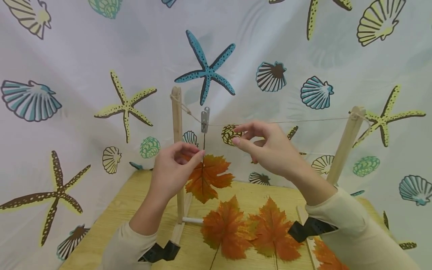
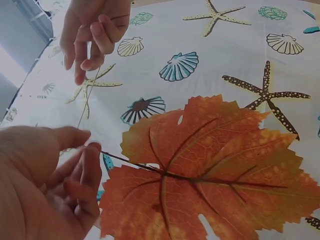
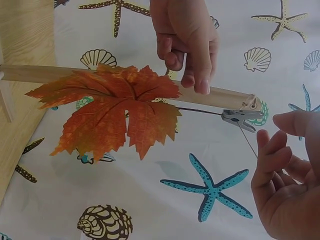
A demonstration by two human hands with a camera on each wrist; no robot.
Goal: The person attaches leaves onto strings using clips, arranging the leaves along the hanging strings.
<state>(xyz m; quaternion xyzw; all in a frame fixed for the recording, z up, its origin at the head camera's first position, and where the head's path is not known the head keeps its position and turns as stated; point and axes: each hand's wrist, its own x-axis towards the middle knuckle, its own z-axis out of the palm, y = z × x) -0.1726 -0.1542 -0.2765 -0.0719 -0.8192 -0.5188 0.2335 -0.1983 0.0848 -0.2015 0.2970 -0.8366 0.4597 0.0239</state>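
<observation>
An orange-red artificial maple leaf [image 1: 210, 176] hangs by its dark stem from a grey clothespin [image 1: 204, 120], which is clipped to a thin string [image 1: 303, 120]. Beside that stem is my left hand [image 1: 173, 167], fingers loosely bent. The right wrist view shows the left thumb tip [image 3: 202, 86] apart from the stem, with nothing in its grasp. To the right of the clothespin, my right hand [image 1: 270, 148] is raised close to the string, a gap showing between thumb and forefinger. In the right wrist view, the string runs from the clothespin toward these right fingers [image 3: 270, 150].
The string spans two wooden posts, a left post [image 1: 177, 123] and a right post [image 1: 347, 146]. Two more maple leaves, one at left [image 1: 227, 228] and one at right [image 1: 275, 232], lie on the wooden table [image 1: 111, 225]. Behind hangs a shell-and-starfish patterned cloth [image 1: 145, 48].
</observation>
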